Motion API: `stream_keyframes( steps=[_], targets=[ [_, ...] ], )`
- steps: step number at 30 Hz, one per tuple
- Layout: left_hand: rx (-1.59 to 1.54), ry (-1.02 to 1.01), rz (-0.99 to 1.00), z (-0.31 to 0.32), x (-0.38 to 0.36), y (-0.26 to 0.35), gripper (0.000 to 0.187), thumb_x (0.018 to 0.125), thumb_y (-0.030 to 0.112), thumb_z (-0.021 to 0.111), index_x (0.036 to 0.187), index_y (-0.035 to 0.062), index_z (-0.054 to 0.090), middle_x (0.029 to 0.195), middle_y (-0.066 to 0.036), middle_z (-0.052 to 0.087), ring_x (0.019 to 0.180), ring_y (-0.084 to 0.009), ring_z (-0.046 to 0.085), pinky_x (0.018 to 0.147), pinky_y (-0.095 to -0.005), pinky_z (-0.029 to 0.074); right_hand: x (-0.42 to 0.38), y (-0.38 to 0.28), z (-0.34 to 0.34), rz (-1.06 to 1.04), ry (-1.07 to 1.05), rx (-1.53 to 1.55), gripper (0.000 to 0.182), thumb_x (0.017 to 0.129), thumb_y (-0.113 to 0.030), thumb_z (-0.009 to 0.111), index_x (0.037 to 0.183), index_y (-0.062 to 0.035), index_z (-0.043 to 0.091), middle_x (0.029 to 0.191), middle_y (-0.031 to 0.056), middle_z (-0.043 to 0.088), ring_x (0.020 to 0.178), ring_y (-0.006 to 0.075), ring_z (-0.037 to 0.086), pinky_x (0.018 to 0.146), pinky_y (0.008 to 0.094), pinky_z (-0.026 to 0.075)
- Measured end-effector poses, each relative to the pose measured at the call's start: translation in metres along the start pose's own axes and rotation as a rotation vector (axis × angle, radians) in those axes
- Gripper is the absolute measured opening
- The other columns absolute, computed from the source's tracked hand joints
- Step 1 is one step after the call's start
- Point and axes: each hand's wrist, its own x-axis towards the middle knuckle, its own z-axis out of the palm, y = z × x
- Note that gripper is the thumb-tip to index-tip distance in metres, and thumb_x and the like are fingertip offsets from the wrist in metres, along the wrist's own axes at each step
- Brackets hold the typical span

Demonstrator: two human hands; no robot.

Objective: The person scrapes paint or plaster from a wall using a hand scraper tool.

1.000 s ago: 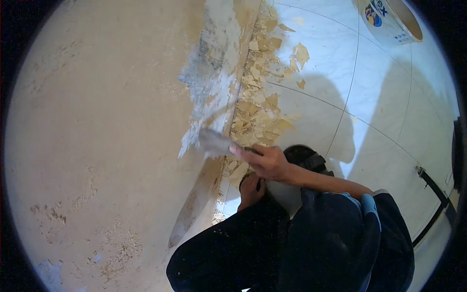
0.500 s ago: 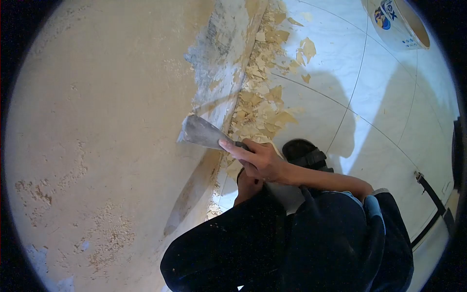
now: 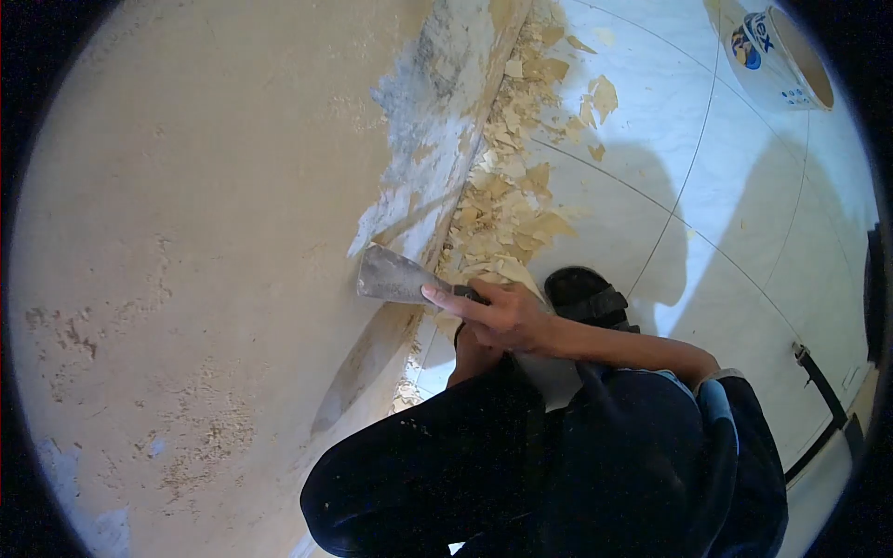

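Note:
My right hand (image 3: 507, 318) is closed around the dark handle of a scraper (image 3: 395, 275), with one digit stretched along towards its blade. The broad, dusty grey blade points left, and its edge lies at the tan wall surface (image 3: 233, 214). Just above the blade, a bared grey-white patch (image 3: 409, 130) runs up along the wall's base. Below and left of the hand, the scraper's long shadow falls on the wall. My left hand is outside the picture.
Peeled paint flakes (image 3: 507, 200) are heaped along the foot of the wall on white floor tiles (image 3: 642, 112). A white bucket (image 3: 767, 70) lies at the upper right. My sandalled foot (image 3: 591, 299) is beside the flakes. A black strap (image 3: 823, 391) is at far right.
The scraper and right hand have shifted slightly down and to the right in view. The bared patch now shows where the blade was. The whole view has shifted a little.

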Motion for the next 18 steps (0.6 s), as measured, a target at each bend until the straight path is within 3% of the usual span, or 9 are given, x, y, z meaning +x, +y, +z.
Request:
stream_keyframes(
  steps=[3, 5, 6, 8, 9, 11, 15, 17, 18],
  targets=[
    [-0.043, 0.011, -0.012, 0.000, -0.001, -0.001, 0.038, 0.073, 0.009, 0.074, 0.108, 0.0010, 0.061, 0.102, -0.022, 0.064, 0.099, -0.0414, 0.060, 0.085, -0.0463, 0.049, 0.001, 0.004, -0.006, -0.038, -0.058, -0.038, 0.070, 0.077, 0.004, 0.064, 0.141, -0.0194, 0.052, 0.076, 0.0064, 0.055, 0.057, 0.0218, 0.055, 0.049, 0.0320, 0.049],
    [-0.062, 0.042, -0.003, -0.004, 0.003, 0.006, 0.038, 0.073, 0.010, 0.074, 0.108, 0.0010, 0.061, 0.102, -0.022, 0.064, 0.099, -0.0414, 0.060, 0.085, -0.0463, 0.049, 0.000, 0.006, -0.012, 0.028, -0.132, 0.030, 0.062, 0.082, 0.000, 0.064, 0.140, -0.0134, 0.051, 0.084, 0.0097, 0.061, 0.066, 0.0251, 0.063, 0.052, 0.0336, 0.053],
    [-0.084, 0.009, -0.121, -0.012, 0.007, 0.020, 0.037, 0.076, 0.010, 0.072, 0.109, 0.0007, 0.060, 0.106, -0.021, 0.063, 0.105, -0.0397, 0.059, 0.090, -0.0449, 0.047, 0.000, 0.008, -0.009, 0.004, -0.147, 0.024, 0.062, 0.082, 0.000, 0.064, 0.140, -0.0134, 0.051, 0.084, 0.0097, 0.061, 0.066, 0.0251, 0.063, 0.052, 0.0336, 0.053],
    [-0.132, 0.001, -0.246, -0.016, 0.010, 0.035, 0.035, 0.079, 0.011, 0.069, 0.111, 0.0004, 0.060, 0.111, -0.019, 0.063, 0.110, -0.0379, 0.058, 0.095, -0.0436, 0.045, -0.016, 0.007, 0.001, 0.042, 0.063, 0.028, 0.050, 0.091, -0.016, 0.061, 0.139, -0.0120, 0.049, 0.090, 0.0114, 0.066, 0.069, 0.0297, 0.067, 0.056, 0.0374, 0.056],
    [-0.162, 0.025, -0.237, -0.015, 0.011, 0.039, 0.034, 0.079, 0.011, 0.068, 0.111, 0.0003, 0.060, 0.111, -0.019, 0.063, 0.111, -0.0374, 0.058, 0.096, -0.0433, 0.044, -0.026, 0.005, -0.002, 0.031, 0.031, 0.022, 0.050, 0.091, -0.016, 0.061, 0.139, -0.0120, 0.049, 0.090, 0.0114, 0.066, 0.069, 0.0297, 0.067, 0.056, 0.0374, 0.056],
    [-0.234, 0.080, -0.220, -0.011, 0.011, 0.042, 0.034, 0.081, 0.011, 0.067, 0.111, 0.0003, 0.059, 0.112, -0.018, 0.063, 0.112, -0.0364, 0.057, 0.097, -0.0427, 0.044, -0.045, 0.007, -0.017, 0.058, -0.308, -0.072, 0.037, 0.091, -0.008, 0.060, 0.128, -0.0063, 0.055, 0.095, 0.0157, 0.068, 0.084, 0.0339, 0.069, 0.063, 0.0428, 0.057],
    [-0.389, 0.203, -0.185, 0.000, 0.009, 0.047, 0.032, 0.083, 0.012, 0.064, 0.112, 0.0002, 0.059, 0.113, -0.017, 0.062, 0.114, -0.0344, 0.056, 0.099, -0.0414, 0.042, -0.057, 0.008, -0.026, 0.038, -0.480, -0.139, 0.028, 0.093, -0.010, 0.058, 0.121, -0.0066, 0.057, 0.094, 0.0138, 0.068, 0.081, 0.0338, 0.068, 0.065, 0.0428, 0.057],
    [-0.440, 0.247, -0.170, 0.005, 0.011, 0.052, 0.031, 0.085, 0.012, 0.063, 0.113, 0.0002, 0.058, 0.114, -0.016, 0.062, 0.115, -0.0334, 0.056, 0.100, -0.0408, 0.042, -0.061, 0.008, -0.027, 0.230, -0.507, -0.096, 0.023, 0.092, -0.010, 0.060, 0.115, -0.0059, 0.059, 0.095, 0.0119, 0.067, 0.078, 0.0334, 0.068, 0.063, 0.0410, 0.057],
    [-0.457, 0.265, -0.160, 0.007, 0.012, 0.056, 0.031, 0.086, 0.013, 0.062, 0.113, 0.0002, 0.058, 0.115, -0.016, 0.062, 0.115, -0.0329, 0.055, 0.100, -0.0405, 0.041, -0.058, 0.006, -0.028, 0.224, -0.528, -0.101, 0.023, 0.092, -0.010, 0.060, 0.115, -0.0059, 0.059, 0.095, 0.0119, 0.067, 0.078, 0.0334, 0.068, 0.063, 0.0410, 0.057]
  ],
)
